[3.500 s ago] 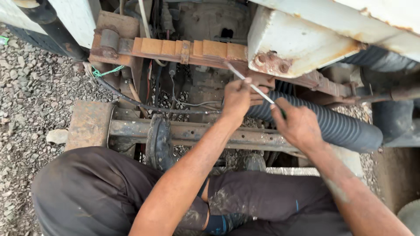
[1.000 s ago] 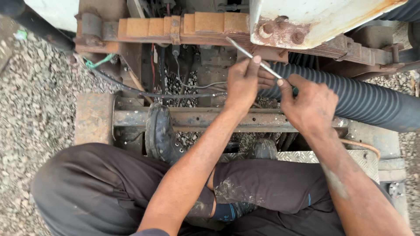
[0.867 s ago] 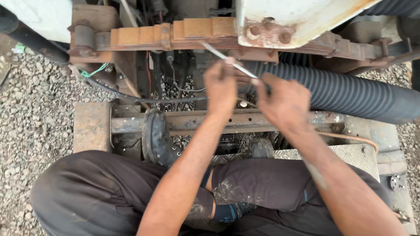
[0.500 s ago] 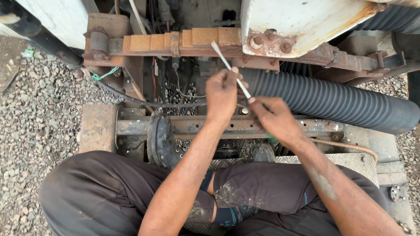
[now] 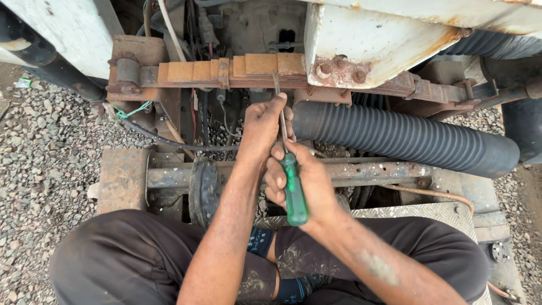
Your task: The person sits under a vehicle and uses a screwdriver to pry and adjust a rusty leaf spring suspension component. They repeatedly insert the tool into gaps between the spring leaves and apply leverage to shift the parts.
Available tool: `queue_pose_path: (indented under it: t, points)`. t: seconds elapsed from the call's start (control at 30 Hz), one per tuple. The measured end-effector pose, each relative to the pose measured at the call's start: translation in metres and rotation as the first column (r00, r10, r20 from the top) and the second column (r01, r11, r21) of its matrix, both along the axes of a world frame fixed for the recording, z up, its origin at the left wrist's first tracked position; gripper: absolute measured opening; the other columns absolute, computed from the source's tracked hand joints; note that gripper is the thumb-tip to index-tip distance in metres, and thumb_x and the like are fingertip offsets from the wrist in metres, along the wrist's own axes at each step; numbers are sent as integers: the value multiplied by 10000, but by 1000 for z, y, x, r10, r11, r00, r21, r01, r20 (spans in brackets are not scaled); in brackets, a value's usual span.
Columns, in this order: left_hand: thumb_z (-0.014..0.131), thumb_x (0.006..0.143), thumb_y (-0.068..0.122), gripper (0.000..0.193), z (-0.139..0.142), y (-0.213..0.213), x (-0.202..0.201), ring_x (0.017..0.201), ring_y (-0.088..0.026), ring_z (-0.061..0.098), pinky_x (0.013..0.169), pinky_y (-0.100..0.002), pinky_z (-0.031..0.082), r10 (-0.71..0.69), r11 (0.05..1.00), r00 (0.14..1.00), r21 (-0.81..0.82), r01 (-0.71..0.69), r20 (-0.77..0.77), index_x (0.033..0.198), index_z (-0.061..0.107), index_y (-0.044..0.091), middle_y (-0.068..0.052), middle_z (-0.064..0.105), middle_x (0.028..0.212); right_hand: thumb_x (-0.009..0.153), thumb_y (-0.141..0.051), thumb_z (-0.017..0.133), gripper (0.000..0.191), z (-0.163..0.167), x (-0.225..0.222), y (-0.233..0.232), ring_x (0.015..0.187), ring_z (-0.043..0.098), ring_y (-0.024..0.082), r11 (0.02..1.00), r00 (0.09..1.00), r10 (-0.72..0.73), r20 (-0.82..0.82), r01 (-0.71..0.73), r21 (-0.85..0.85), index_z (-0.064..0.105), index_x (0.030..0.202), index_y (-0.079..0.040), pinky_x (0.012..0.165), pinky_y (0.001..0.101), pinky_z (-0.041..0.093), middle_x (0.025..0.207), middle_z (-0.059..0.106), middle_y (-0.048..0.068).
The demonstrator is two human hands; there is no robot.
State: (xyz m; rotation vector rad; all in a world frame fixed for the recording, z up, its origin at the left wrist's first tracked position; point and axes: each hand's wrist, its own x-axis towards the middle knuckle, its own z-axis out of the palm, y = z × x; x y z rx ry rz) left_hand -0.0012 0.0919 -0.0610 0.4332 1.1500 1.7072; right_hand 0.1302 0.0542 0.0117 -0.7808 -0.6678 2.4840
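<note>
You gripped a long screwdriver with a translucent green plastic handle [image 5: 294, 192] in your right hand [image 5: 307, 186], fingers wrapped around the handle, while your left hand [image 5: 264, 125] pinched its thin steel shaft higher up, thumb and fingers closed on the metal. The tool stood nearly upright, its tip lost against the stack of rusty orange-brown leaf-spring plates [image 5: 226, 70] that ran across the vehicle's underside. Just right of your hands lay a thick black ribbed rubber hose [image 5: 406, 138], crowding the shaft from that side, and above it hung a white, rust-streaked metal body panel with bolt heads [image 5: 372, 45]. Beneath your wrists a rusted steel crossbar [image 5: 372, 170] passed from left to right, with a thin black cable [image 5: 164, 141] sagging in front of the dark cavity. Grey gravel [image 5: 45, 152] covered the ground at left, and your dark-trousered knees [image 5: 130, 260] framed the lower edge.
</note>
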Motion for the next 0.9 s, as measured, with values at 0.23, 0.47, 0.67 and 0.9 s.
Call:
queue_pose_path:
  t: [0.23, 0.47, 0.67, 0.9]
  points:
    - [627, 1000, 357, 424, -5, 33, -30, 416, -143, 541, 395, -296, 428, 0, 1000, 998, 5, 0, -65, 710, 621, 47, -40, 574, 541, 1100, -340, 398, 319, 5, -38, 19, 467, 447, 135, 996, 996, -88, -10, 88, 26, 508, 914, -104, 455, 281, 370, 583, 487, 14]
    - [644, 977, 393, 462, -15, 12, -24, 403, -142, 549, 389, -302, 455, -70, 997, 995, -16, 69, -71, 685, 606, 38, -37, 558, 524, 1080, -340, 391, 318, 8, -38, -9, 441, 423, 122, 985, 974, -172, 148, 169, 32, 506, 879, -122, 413, 271, 373, 552, 464, -4]
    - [642, 975, 436, 464, -2, 8, -28, 378, -124, 503, 344, -276, 374, -46, 996, 979, -90, 28, -198, 706, 625, 58, -17, 572, 536, 1084, -329, 402, 318, 13, -37, 0, 417, 417, 113, 989, 985, -141, 97, 137, 48, 514, 875, -117, 393, 261, 369, 548, 472, -20]
    - [631, 988, 432, 465, 4, 9, -28, 384, -160, 534, 357, -310, 379, -35, 997, 955, -80, 12, -296, 735, 655, 42, -53, 599, 528, 1073, -338, 429, 306, 5, -33, 9, 434, 451, 128, 988, 978, -153, 144, 149, 35, 531, 896, -110, 416, 267, 379, 560, 483, 4]
